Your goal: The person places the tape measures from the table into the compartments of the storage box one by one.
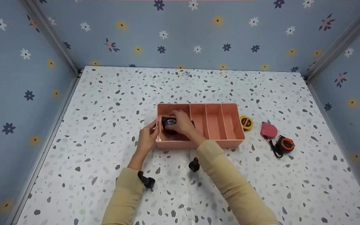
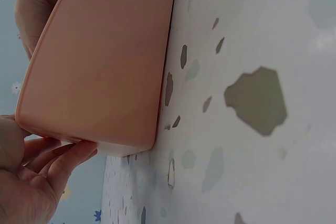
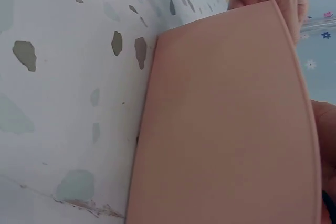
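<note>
A pink divided box (image 1: 198,144) lies on the speckled table, its compartments side by side. My left hand (image 1: 147,137) grips the box's left end, the thumb at the rim and the fingers against the outer wall. In the left wrist view, the fingers (image 2: 68,161) press on the wall near a corner. My right hand (image 1: 182,123) reaches inside the left part of the box. Between its thumb and fingers it holds a dark item with pale lettering (image 1: 167,121); the hand hides much of it. The box wall (image 3: 226,119) blocks this item in the right wrist view.
Right of the box lie a yellow tape measure (image 1: 246,122) close to its end, a pink tape measure (image 1: 269,130) and a black and orange tape measure (image 1: 285,145) with a black strap. Flower-patterned panels (image 1: 180,34) border the table at the back and both sides.
</note>
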{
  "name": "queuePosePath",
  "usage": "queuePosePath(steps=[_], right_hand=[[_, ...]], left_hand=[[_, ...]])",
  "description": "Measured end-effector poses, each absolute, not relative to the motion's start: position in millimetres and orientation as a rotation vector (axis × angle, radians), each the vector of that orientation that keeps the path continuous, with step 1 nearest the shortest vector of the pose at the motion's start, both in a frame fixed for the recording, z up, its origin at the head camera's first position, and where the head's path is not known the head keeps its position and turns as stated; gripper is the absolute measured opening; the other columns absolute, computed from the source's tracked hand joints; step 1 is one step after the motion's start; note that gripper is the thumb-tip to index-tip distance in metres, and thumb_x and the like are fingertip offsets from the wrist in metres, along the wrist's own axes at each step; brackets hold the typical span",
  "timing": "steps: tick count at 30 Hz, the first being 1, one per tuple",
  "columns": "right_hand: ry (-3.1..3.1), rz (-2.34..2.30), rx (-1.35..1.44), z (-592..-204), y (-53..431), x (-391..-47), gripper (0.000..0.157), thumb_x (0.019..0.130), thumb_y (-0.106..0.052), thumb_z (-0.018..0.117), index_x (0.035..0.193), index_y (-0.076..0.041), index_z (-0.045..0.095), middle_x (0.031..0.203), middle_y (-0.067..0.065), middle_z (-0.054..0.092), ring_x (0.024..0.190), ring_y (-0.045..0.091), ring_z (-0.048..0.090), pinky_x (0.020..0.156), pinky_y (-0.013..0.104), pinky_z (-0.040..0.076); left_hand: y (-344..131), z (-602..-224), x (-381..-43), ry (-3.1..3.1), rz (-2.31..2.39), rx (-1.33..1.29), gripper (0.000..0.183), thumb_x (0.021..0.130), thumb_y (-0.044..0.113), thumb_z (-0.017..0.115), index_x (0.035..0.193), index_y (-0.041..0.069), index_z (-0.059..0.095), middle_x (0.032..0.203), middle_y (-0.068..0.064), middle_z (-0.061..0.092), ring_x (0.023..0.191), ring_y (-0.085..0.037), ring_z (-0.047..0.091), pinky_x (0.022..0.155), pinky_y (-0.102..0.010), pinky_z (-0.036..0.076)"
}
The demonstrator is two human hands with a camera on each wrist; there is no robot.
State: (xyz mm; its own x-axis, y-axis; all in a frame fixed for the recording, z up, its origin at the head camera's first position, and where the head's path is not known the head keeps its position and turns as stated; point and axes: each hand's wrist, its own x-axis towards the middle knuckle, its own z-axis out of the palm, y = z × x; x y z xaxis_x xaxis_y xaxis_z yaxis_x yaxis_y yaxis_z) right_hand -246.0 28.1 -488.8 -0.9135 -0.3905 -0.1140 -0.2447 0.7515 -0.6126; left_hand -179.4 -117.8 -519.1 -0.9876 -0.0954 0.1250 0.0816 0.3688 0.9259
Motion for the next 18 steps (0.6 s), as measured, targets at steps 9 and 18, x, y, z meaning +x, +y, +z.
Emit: queuePosePath(steps=[9, 18], right_hand=[[2.722, -0.915, -0.531, -476.7, 35.4, -239.5, 0.044, 0.079, -0.022, 0.068, 0.117, -0.005, 0.055, 0.112, 0.010, 0.052, 0.100, 0.021, 0.050, 0.087, 0.031, 0.044], [2.710, -1.013, -0.576, -464.5, 44.5, -232.6, 0.042, 0.079, -0.022, 0.068, 0.115, -0.005, 0.057, 0.110, 0.010, 0.054, 0.098, 0.022, 0.051, 0.083, 0.030, 0.045]], left_hand=[[-118.5, -521.4, -179.4, -2.454, -1.691, 0.007, 0.036, 0.089, 0.004, 0.049, 0.124, -0.006, 0.047, 0.119, -0.021, 0.052, 0.102, -0.030, 0.055, 0.085, -0.034, 0.048], [-118.4, -523.1, -180.6, -2.419, -1.689, -0.029, 0.035, 0.088, 0.002, 0.049, 0.122, -0.007, 0.049, 0.116, -0.022, 0.053, 0.100, -0.031, 0.056, 0.084, -0.033, 0.048]])
